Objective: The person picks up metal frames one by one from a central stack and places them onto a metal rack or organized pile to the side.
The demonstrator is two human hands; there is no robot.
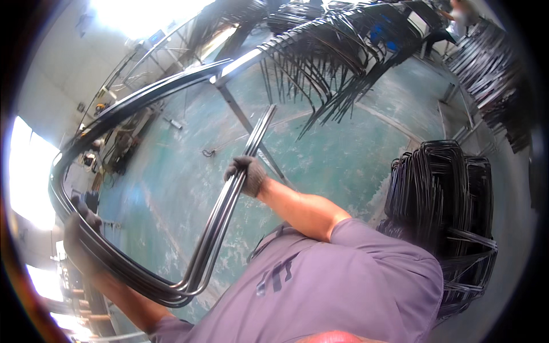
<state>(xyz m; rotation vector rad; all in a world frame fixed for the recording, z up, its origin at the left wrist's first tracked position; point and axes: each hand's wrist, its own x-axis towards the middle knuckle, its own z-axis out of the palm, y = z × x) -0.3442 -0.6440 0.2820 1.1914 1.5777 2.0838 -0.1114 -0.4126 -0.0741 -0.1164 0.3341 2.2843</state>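
Both of my hands wear dark grey gloves and hold one bundle of several bent black metal tubes (214, 228). The bundle forms a large frame, open at one end, that stretches across the left half of the head view. My right hand (247, 175) is closed round its straight side, below the tube ends. At the far left, my left hand (83, 228) grips the bundle near a bend; it is somewhat blurred, with part of its fingers behind the tubes. The far side of the bundle reaches toward the end of a metal rack (240, 62).
Many bent black tubes (326, 51) hang along the rack. A tall stack of similar frames (426, 188) stands on the green floor (337, 154) to my right. More tubes (492, 63) are piled at the far right, near another person (457, 20). Equipment lines the left wall.
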